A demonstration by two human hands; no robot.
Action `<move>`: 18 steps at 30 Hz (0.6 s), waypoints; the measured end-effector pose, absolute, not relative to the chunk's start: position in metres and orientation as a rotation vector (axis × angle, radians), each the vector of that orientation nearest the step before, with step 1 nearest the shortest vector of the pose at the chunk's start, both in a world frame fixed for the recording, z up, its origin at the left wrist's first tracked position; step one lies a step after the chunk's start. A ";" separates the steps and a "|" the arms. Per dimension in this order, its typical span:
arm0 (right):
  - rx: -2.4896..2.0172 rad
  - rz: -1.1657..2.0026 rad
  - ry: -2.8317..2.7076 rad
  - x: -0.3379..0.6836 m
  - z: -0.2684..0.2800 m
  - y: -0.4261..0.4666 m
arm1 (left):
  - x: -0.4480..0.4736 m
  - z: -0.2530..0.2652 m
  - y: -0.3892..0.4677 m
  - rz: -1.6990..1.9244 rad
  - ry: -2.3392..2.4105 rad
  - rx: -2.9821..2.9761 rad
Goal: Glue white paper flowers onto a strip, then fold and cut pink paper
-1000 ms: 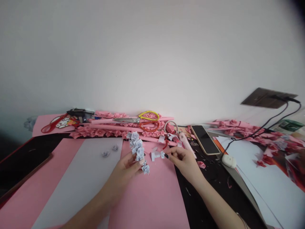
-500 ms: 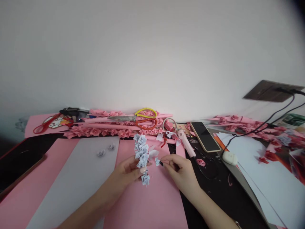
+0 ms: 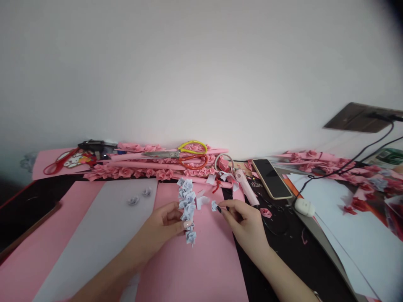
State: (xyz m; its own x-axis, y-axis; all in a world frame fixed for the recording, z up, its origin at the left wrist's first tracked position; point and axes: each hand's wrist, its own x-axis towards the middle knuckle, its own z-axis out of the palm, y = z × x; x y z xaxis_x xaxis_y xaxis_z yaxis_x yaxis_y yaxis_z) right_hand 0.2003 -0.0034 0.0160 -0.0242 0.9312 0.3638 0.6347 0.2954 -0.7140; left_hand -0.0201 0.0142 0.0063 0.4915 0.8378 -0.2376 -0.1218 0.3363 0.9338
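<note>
My left hand (image 3: pixel 170 220) is closed around a stem lined with pale blue paper flowers (image 3: pixel 187 201), held upright over the pink paper (image 3: pixel 201 268). A small pale blue paper flower (image 3: pixel 214 206) is pinched in the fingertips of my right hand (image 3: pixel 244 218), a little to the right of the stem and apart from it. Between the two hands lie pale paper scraps (image 3: pixel 201 200). Two loose blue flowers (image 3: pixel 134 201) rest on the pale blue sheet (image 3: pixel 94 235) to the left.
Scissors (image 3: pixel 176 154) with yellow and red handles lie on pink paper-flower stems (image 3: pixel 126 172) along the wall. Right of them are a pink handheld device (image 3: pixel 247 186), a phone (image 3: pixel 272 179), a white earbud case (image 3: pixel 304 207), white sheets (image 3: pixel 352 239) and black cables (image 3: pixel 362 157).
My right hand has moved slightly right and up with the small flower, widening the distance from the stem. My left hand with the flower stem stays nearly in place.
</note>
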 end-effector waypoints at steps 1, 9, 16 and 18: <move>-1.417 0.459 -1.740 0.200 0.016 -0.004 | -0.020 0.006 0.014 0.733 0.838 1.042; -1.321 0.560 -1.784 0.195 0.016 -0.008 | -0.015 0.017 0.011 0.732 0.791 0.947; -1.294 0.521 -1.871 0.192 0.012 -0.009 | -0.014 0.017 0.007 0.691 0.647 0.878; -1.287 0.515 -1.904 0.191 0.012 -0.009 | -0.012 0.017 0.006 0.675 0.618 0.867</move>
State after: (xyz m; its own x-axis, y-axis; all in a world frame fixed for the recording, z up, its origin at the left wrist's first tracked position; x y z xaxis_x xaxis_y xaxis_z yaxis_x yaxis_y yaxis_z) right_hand 0.1905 -0.0091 0.0119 -0.1970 0.9086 0.3683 0.5989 0.4090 -0.6885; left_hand -0.0124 0.0061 0.0169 0.6339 0.7442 -0.2106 -0.2757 0.4718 0.8375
